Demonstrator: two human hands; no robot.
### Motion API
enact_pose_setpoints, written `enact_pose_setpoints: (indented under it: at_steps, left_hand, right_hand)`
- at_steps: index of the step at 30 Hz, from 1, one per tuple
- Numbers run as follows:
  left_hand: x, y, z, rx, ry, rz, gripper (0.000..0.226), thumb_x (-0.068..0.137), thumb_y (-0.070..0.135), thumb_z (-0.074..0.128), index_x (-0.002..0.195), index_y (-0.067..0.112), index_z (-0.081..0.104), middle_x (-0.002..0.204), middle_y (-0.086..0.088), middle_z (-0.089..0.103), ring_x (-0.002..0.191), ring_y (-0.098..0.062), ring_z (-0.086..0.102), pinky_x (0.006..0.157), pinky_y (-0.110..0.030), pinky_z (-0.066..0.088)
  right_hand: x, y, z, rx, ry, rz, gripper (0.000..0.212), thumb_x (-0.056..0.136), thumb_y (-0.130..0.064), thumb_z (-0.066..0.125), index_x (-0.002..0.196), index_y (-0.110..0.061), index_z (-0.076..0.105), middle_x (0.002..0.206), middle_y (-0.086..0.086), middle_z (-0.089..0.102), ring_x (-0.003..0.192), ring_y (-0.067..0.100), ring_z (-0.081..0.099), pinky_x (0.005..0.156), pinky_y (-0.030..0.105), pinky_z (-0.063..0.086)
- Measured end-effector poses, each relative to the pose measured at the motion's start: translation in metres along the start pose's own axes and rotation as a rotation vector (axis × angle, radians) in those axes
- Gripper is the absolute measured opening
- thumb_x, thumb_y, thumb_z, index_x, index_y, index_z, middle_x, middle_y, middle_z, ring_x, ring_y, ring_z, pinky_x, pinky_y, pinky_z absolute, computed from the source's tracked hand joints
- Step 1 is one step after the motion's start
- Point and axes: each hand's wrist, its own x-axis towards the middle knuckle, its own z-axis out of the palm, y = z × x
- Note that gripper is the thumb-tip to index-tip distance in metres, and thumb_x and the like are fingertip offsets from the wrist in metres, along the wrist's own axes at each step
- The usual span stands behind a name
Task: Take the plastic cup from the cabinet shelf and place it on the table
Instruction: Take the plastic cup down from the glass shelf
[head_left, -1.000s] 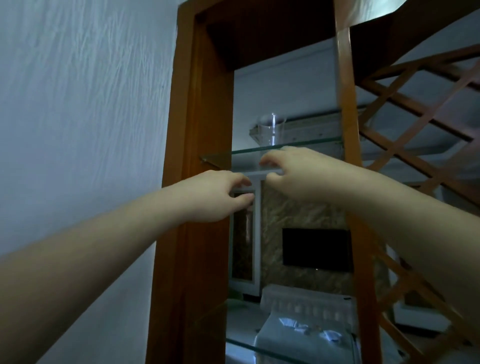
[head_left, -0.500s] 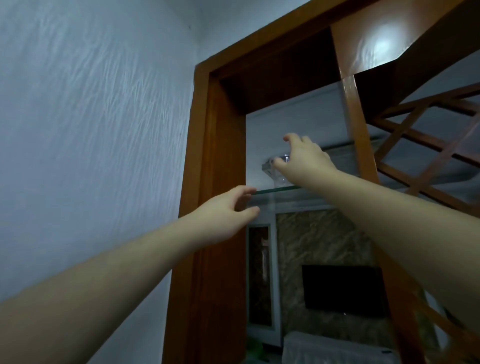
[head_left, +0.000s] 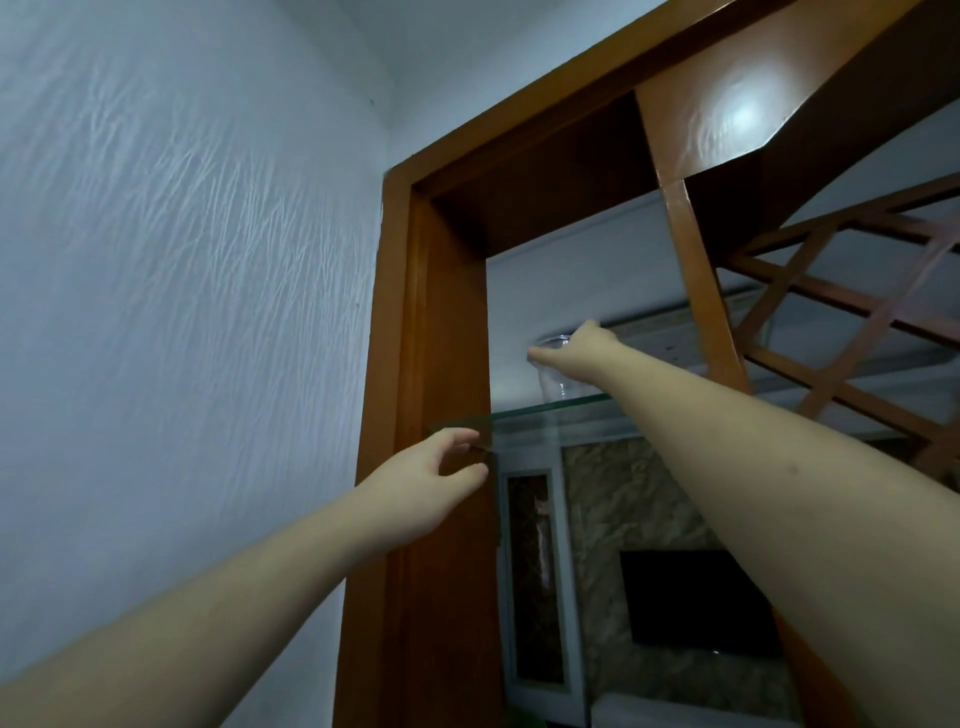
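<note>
A clear plastic cup (head_left: 554, 383) stands upright on a high glass shelf (head_left: 566, 409) inside a brown wooden cabinet frame (head_left: 441, 322). My right hand (head_left: 576, 352) reaches up to the cup, thumb and fingers curled around its rim and upper side; the hand covers most of the cup's top. The cup's base still looks to be resting on the glass. My left hand (head_left: 423, 486) hovers lower down by the frame's left post, fingers apart and holding nothing. No table is in view.
A textured white wall (head_left: 182, 312) fills the left. A wooden post (head_left: 691, 270) and diagonal lattice (head_left: 841, 332) bound the shelf on the right. Through the cabinet I see a stone-patterned wall with a dark screen (head_left: 696, 603).
My view has tilted upward. My right hand rose from the shelf's front edge to the cup and closed around its top. My left hand stayed low by the post.
</note>
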Motion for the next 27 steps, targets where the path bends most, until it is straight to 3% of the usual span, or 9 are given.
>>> enact_pose_setpoints:
  at_steps: [2, 4, 7, 12, 15, 17, 19, 23, 27]
  left_hand:
    - [-0.002, -0.001, 0.0, -0.023, 0.009, -0.023, 0.048, 0.096, 0.044, 0.05, 0.141, 0.036, 0.037, 0.148, 0.007, 0.044, 0.133, -0.016, 0.041, 0.097, -0.029, 0.037]
    - [-0.005, -0.002, 0.0, -0.059, 0.019, -0.044, 0.046, 0.096, 0.043, 0.049, 0.14, 0.037, 0.038, 0.146, 0.007, 0.046, 0.126, -0.011, 0.043, 0.096, -0.029, 0.039]
    - [-0.008, -0.002, 0.001, -0.106, 0.044, -0.055, 0.048, 0.096, 0.043, 0.05, 0.141, 0.036, 0.036, 0.144, 0.006, 0.047, 0.114, -0.004, 0.042, 0.089, -0.023, 0.039]
    - [-0.009, -0.001, 0.005, -0.302, 0.093, -0.113, 0.051, 0.096, 0.049, 0.043, 0.144, 0.034, 0.032, 0.147, 0.002, 0.043, 0.125, -0.016, 0.048, 0.094, -0.033, 0.049]
    - [-0.013, 0.0, 0.001, -0.546, 0.106, -0.161, 0.052, 0.096, 0.053, 0.038, 0.142, 0.031, 0.035, 0.144, 0.0, 0.047, 0.117, -0.014, 0.054, 0.091, -0.033, 0.053]
    - [-0.021, -0.001, 0.0, -0.718, 0.092, -0.173, 0.051, 0.094, 0.056, 0.037, 0.138, 0.031, 0.04, 0.136, 0.001, 0.053, 0.111, -0.012, 0.059, 0.082, -0.027, 0.057]
    - [-0.033, 0.0, 0.001, -0.872, 0.086, -0.165, 0.053, 0.089, 0.059, 0.039, 0.134, 0.031, 0.046, 0.13, 0.001, 0.059, 0.109, -0.015, 0.064, 0.077, -0.024, 0.058]
    - [-0.063, -0.002, 0.004, -1.227, 0.145, -0.199, 0.057, 0.088, 0.056, 0.047, 0.134, 0.023, 0.05, 0.127, -0.012, 0.064, 0.11, -0.028, 0.066, 0.09, -0.036, 0.056]
    - [-0.104, -0.014, 0.017, -1.44, 0.181, -0.277, 0.052, 0.089, 0.05, 0.051, 0.129, 0.016, 0.056, 0.126, -0.019, 0.065, 0.109, -0.034, 0.066, 0.091, -0.042, 0.055]
  right_hand:
    - [0.003, 0.002, 0.004, -0.07, 0.042, -0.031, 0.081, 0.082, -0.053, 0.062, 0.139, -0.002, 0.037, 0.131, 0.02, 0.053, 0.114, 0.034, 0.055, 0.083, 0.037, 0.048]
    - [0.005, 0.005, 0.007, -0.045, 0.061, -0.068, 0.069, 0.081, -0.054, 0.061, 0.127, -0.004, 0.049, 0.113, 0.016, 0.062, 0.098, 0.03, 0.063, 0.078, 0.034, 0.054]
    - [0.004, 0.003, 0.008, 0.14, -0.005, -0.18, 0.081, 0.076, -0.059, 0.066, 0.135, -0.009, 0.043, 0.123, 0.014, 0.059, 0.102, 0.027, 0.062, 0.086, 0.042, 0.055]
    - [-0.027, -0.01, 0.004, 0.382, -0.206, -0.366, 0.09, 0.074, -0.061, 0.067, 0.143, -0.013, 0.033, 0.128, 0.006, 0.057, 0.087, 0.006, 0.062, 0.068, 0.025, 0.053]
    - [-0.06, -0.017, -0.002, 0.519, -0.36, -0.453, 0.077, 0.076, -0.057, 0.066, 0.136, -0.015, 0.043, 0.116, -0.006, 0.061, 0.093, 0.006, 0.064, 0.074, 0.022, 0.053]
    - [-0.081, -0.02, -0.003, 0.562, -0.434, -0.484, 0.068, 0.08, -0.053, 0.065, 0.134, -0.018, 0.045, 0.126, -0.002, 0.06, 0.1, 0.008, 0.064, 0.081, 0.021, 0.053]
    - [-0.102, -0.022, 0.001, 0.595, -0.485, -0.487, 0.074, 0.079, -0.051, 0.067, 0.139, -0.015, 0.042, 0.134, 0.002, 0.056, 0.107, 0.011, 0.064, 0.09, 0.027, 0.052]
    - [-0.145, -0.016, 0.022, 0.619, -0.491, -0.44, 0.094, 0.063, -0.059, 0.073, 0.141, -0.018, 0.041, 0.139, 0.004, 0.053, 0.122, 0.018, 0.055, 0.107, 0.045, 0.04]
    - [-0.185, -0.002, 0.056, 0.577, -0.502, -0.436, 0.089, 0.063, -0.068, 0.071, 0.139, -0.031, 0.042, 0.134, -0.01, 0.057, 0.121, 0.008, 0.052, 0.105, 0.039, 0.041]
